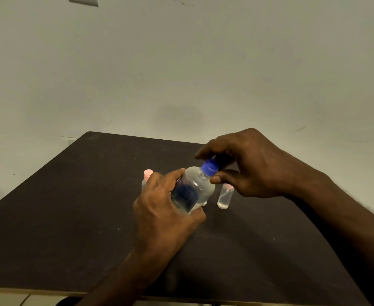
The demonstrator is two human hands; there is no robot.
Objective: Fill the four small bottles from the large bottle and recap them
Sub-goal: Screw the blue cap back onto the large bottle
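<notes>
**Large bottle gripped at body and cap**

Left of the large bottle (195,188): pink-capped small bottle (147,178), half hidden behind the left hand (159,206). Left hand wrapped round the clear, tilted plastic body, liquid inside. Blue ribbed cap (210,167) pinched by right hand (248,166). Just right of it: small clear bottle (224,196), pink cap, little liquid, upright on dark matte table (71,217).
</notes>
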